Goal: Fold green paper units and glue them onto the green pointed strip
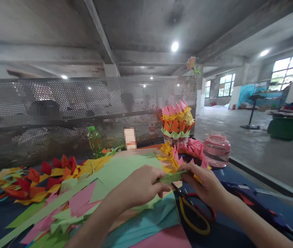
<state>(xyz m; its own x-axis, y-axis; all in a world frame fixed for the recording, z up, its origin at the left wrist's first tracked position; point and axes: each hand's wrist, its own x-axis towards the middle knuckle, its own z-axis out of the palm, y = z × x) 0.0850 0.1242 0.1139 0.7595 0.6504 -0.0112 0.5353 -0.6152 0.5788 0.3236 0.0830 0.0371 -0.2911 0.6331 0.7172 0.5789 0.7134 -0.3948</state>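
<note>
A narrow folded piece of light green paper [171, 177] is stretched between my two hands. My left hand [146, 182] pinches its left end above the layered paper sheets. The right end is between the fingers of my right hand [200, 182]. Under and beside my right hand lie scissors [194, 220] with yellow and red handles. Large pale green sheets [128, 168] spread out behind my left hand, with blue-green sheets [146, 222] and a pink sheet [165, 237] nearer to me.
Folded red and orange paper [51, 168] covers the left. A green-capped bottle [94, 141], a tiered paper-flower piece [177, 120] and a pink jar [217, 150] stand behind. A dark blue tool [260, 203] lies right. A perforated metal screen [71, 93] borders the table.
</note>
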